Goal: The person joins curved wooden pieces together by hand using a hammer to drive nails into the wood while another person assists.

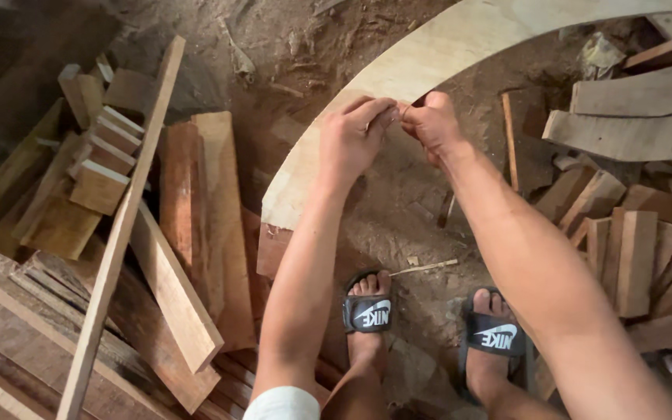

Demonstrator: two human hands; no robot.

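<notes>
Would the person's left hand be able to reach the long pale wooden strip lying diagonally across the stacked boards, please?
Probably yes. The left hand is up at the edge of the curved pale plywood panel, fingertips meeting the right hand. The long pale wooden strip lies uncovered on top of the stacked boards, with nothing between.

We see from one camera on the head, facing steeply down, close over our left hand (355, 140) and right hand (432, 124), with the dirt floor (398, 210) below.
</notes>
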